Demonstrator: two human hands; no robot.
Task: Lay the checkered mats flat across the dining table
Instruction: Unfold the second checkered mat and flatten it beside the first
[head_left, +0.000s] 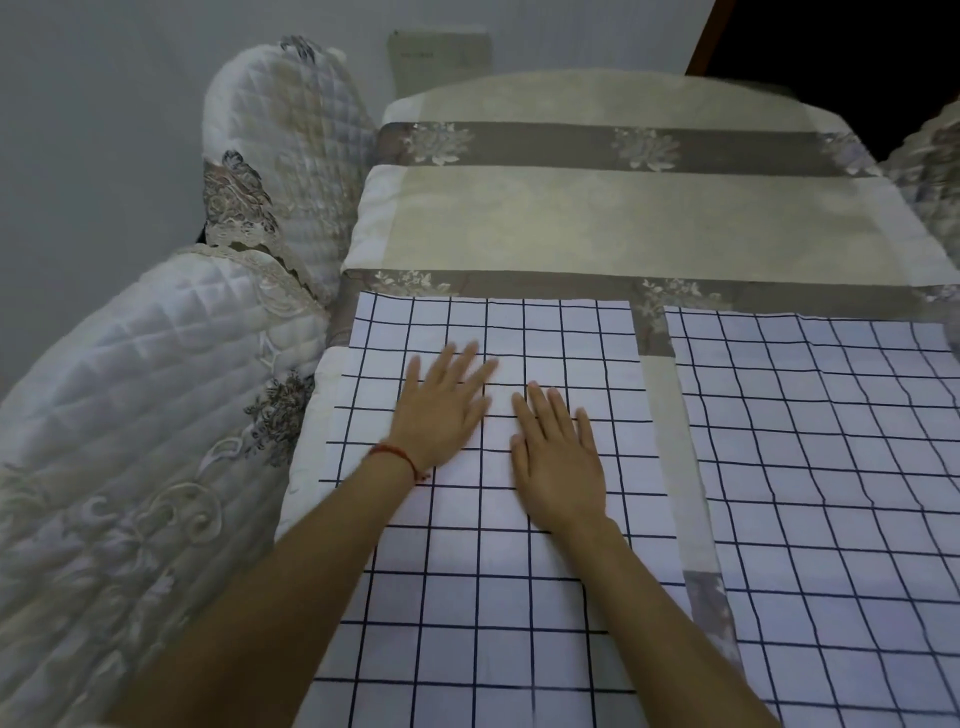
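Note:
Two white mats with a dark grid pattern lie on the dining table (571, 218), which wears a beige and grey floral cloth. The left mat (467, 597) covers the near left part of the table. The right mat (841, 493) lies beside it, with a narrow strip of tablecloth between them. My left hand (441, 410) rests flat on the left mat, palm down, fingers spread and slightly blurred. My right hand (561, 462) presses flat on the same mat just to the right of it. Neither hand holds anything.
Two chairs with white quilted, lace-trimmed covers stand at the table's left side: one near (130, 467), one farther (285, 156). Another covered chair (930, 166) shows at the right edge. A grey wall runs behind, with a dark opening (841, 47) at top right.

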